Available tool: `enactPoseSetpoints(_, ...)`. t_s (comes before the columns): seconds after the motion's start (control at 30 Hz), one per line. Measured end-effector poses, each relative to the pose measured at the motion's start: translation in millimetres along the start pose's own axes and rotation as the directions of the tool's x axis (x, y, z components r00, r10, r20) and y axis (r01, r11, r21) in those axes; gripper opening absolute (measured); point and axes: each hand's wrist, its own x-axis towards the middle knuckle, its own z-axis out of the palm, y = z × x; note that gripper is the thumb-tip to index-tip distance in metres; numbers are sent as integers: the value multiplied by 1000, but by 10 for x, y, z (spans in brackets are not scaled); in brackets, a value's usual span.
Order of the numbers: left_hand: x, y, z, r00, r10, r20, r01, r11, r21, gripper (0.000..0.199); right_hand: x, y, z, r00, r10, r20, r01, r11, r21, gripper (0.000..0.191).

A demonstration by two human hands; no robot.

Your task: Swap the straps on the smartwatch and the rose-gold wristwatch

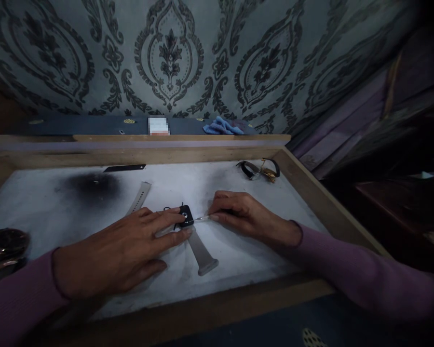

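A small black square watch body (187, 215) lies on the white bottom of a shallow wooden tray. My left hand (130, 248) rests over it, fingers spread, fingertips on the watch body and at its lower edge. My right hand (242, 212) pinches a thin metal tool (202, 218), whose tip meets the right side of the watch body. One grey strap piece (200, 253) extends down from the watch, close to my left fingertips. Another grey strap piece with holes (139, 196) lies behind my left hand, partly covered by it.
A black blade (126, 168) lies near the tray's back wall (188, 154). Two watches (262, 171) sit at the back right, more watches (7, 246) at the far left. Behind the tray are a blue cloth (223, 126) and a small box (158, 126).
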Motion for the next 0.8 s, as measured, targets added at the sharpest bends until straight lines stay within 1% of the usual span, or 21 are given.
enactPoseSetpoints(0.1, 3, 5, -4, 1000, 8, -11, -8, 1000, -7, 57, -4, 11, -8, 1000, -5, 5, 5, 1000, -12, 20)
enactPoseSetpoints(0.27, 1, 9, 1, 1000, -6, 14, 6, 1000, -5, 58, -7, 40, -3, 1000, -12, 18, 12, 1000, -15, 20)
enactPoseSetpoints(0.47, -22, -4, 45, 1000, 3, -26, -3, 1000, -22, 56, -7, 26, -7, 1000, -5, 23, 6, 1000, -26, 20)
enactPoseSetpoints(0.6, -24, -4, 38, 999, 12, -37, -14, 999, -34, 56, -5, 17, -9, 1000, 6, 19, -6, 1000, -20, 19)
enactPoseSetpoints(0.8, -15, 2, 34, 1000, 1, -13, -1, 1000, -28, 58, -2, 25, -4, 1000, -2, 13, 3, 1000, -24, 18)
